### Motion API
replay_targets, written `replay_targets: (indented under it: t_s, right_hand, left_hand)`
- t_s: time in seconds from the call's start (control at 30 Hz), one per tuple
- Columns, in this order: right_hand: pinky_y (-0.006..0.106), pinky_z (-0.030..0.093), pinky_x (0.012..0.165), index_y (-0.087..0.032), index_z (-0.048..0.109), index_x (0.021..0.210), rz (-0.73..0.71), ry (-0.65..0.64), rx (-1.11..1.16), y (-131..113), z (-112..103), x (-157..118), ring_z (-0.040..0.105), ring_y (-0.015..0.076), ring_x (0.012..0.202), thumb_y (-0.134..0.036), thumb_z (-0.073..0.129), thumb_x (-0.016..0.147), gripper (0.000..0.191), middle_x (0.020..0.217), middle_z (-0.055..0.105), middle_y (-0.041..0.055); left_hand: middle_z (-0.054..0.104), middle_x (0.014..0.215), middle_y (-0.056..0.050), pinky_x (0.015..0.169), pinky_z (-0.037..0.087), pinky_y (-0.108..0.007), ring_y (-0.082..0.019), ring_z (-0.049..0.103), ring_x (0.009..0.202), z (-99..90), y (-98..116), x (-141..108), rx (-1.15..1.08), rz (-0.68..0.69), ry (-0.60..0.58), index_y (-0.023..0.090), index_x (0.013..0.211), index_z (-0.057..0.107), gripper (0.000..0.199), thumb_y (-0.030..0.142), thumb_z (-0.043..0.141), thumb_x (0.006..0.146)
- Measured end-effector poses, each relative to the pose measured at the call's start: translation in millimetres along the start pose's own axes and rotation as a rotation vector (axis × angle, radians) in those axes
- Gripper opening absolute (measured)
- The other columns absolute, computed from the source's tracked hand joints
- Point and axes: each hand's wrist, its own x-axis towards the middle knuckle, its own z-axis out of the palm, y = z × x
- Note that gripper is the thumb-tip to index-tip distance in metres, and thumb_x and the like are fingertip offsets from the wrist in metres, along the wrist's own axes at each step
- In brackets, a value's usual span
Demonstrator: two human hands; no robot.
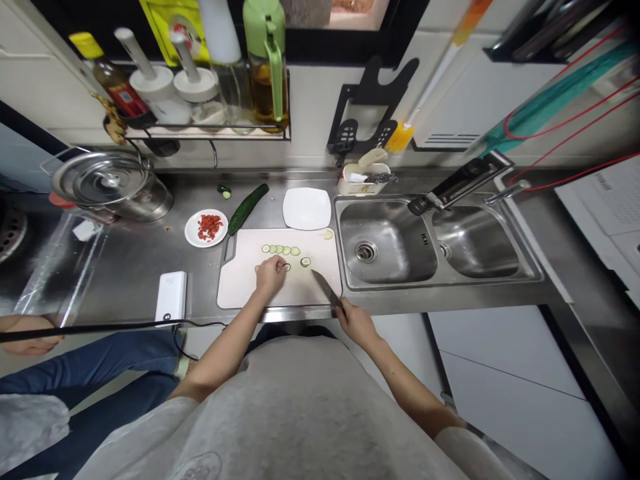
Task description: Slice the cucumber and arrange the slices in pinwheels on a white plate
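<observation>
On the white cutting board (245, 290), my left hand (271, 275) is closed with its fingertips on a cucumber slice (287, 267). A row of several cucumber slices (280, 250) lies just beyond it. My right hand (356, 321) grips a kitchen knife (326, 289) by its handle, the blade angled up and left over the board's right side. Another small stack of cucumber slices (305, 263) rests left of the knife tip. A cut end piece (327, 235) sits near the board's far right corner. Beyond the board's left corner lies a whole-looking cucumber (249, 208).
A white plate (307, 208) stands behind the board, and a plate of small red pieces (191, 232) to the left. A double sink (385, 277) adjoins on the right. Left are a lidded pot (153, 203) and a white power bank (171, 297). Another person's leg (110, 353) shows lower left.
</observation>
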Motion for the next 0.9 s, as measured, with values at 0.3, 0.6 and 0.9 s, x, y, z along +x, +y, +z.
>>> replay_targets:
  t_s: [0.3, 0.6, 0.9]
  right_hand:
    - [0.026, 0.035, 0.065, -0.017, 0.047, 0.122, 0.08, 0.06, 0.093, 16, 9, -1, 0.066, 0.0223, 0.082, -0.034, 0.031, 0.098, 0.034, 0.088, 0.071, 0.0085]
    - [0.026, 0.037, 0.065, -0.016, 0.048, 0.123, 0.077, 0.083, 0.117, 21, 8, 2, 0.066, 0.023, 0.083, -0.034, 0.031, 0.098, 0.035, 0.09, 0.071, 0.0094]
    - [0.028, 0.039, 0.066, -0.015, 0.05, 0.12, 0.026, 0.127, 0.185, 19, 7, 12, 0.067, 0.0247, 0.082, -0.035, 0.028, 0.096, 0.038, 0.086, 0.071, 0.0095]
  left_hand:
    - [0.072, 0.086, 0.003, 0.088, 0.04, -0.033, -0.016, 0.064, 0.082, 19.8, 39, 26, -0.131, 0.041, -0.09, 0.026, 0.088, 0.068, 0.012, 0.029, 0.06, 0.079]
    - [0.069, 0.1, -0.006, 0.09, 0.034, -0.041, -0.026, 0.056, 0.103, 35.3, 48, 32, 0.131, 0.176, -0.047, 0.026, 0.089, 0.072, 0.016, 0.03, 0.058, 0.083]
    - [0.066, 0.096, -0.005, 0.088, 0.038, -0.034, -0.019, 0.058, 0.095, 16.1, 20, 9, -0.002, 0.082, 0.121, 0.024, 0.093, 0.068, 0.023, 0.035, 0.048, 0.09]
